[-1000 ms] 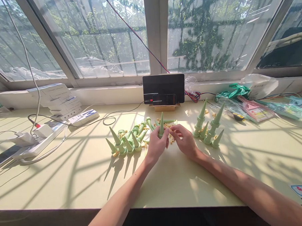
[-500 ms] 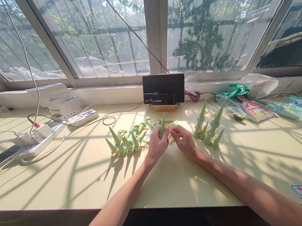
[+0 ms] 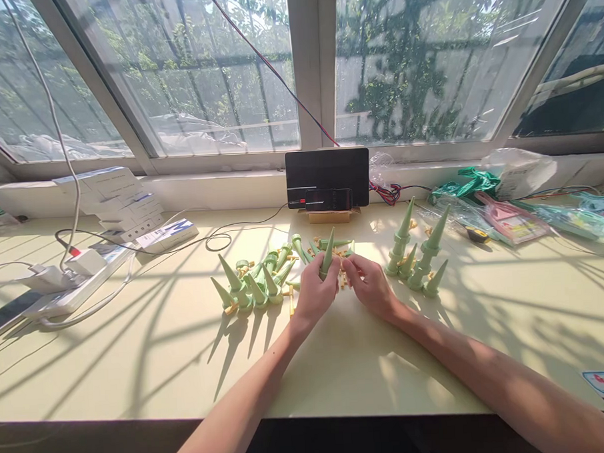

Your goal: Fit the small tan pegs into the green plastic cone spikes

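My left hand (image 3: 318, 286) is wrapped around a green plastic watering spike (image 3: 328, 253), its tip pointing up. Close beside it, my right hand (image 3: 368, 280) has thumb and fingers pinched together near the base of that spike; what sits between these fingertips is too small and hidden to make out. Behind both hands lies a pile of green spikes (image 3: 271, 261) and small yellow valve pieces (image 3: 291, 300). Several spikes (image 3: 257, 294) stand tip-up at the pile's left front. To the right of my right hand, more spikes (image 3: 424, 264) stand upright, some stacked on one another.
A black tablet (image 3: 327, 168) and a phone (image 3: 329, 200) lean on a cardboard stand at the back. On the left are a power strip (image 3: 77, 290), cables and white boxes (image 3: 113, 201). Plastic bags (image 3: 514, 217) and a yellow-black tool (image 3: 477, 233) lie right, below the windows.
The spike in my left hand has tilted slightly to the right. My right hand's fingertips have shifted a little; both hands stay close together.
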The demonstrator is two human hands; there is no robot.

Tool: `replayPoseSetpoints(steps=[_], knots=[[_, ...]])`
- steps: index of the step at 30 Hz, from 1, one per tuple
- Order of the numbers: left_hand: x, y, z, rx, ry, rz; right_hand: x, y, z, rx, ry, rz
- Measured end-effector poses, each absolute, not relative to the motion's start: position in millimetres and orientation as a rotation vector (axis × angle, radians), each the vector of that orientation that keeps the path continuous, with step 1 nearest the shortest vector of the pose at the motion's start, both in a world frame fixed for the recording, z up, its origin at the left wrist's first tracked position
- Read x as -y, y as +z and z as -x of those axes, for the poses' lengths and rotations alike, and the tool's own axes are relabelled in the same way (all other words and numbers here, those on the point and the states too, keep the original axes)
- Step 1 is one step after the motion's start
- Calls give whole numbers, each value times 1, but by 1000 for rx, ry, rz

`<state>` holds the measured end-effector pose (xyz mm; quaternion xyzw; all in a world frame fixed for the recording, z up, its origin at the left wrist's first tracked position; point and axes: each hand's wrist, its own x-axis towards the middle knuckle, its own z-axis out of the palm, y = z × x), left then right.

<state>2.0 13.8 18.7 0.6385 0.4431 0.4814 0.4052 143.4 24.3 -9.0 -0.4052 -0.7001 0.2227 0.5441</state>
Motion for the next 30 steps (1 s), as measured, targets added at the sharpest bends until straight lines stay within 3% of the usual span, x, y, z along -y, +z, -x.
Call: replayPoseSetpoints(steps=[30], knots=[[-12, 23, -3, -1164, 1261, -1565, -24, -12, -143, 1697, 675, 872]])
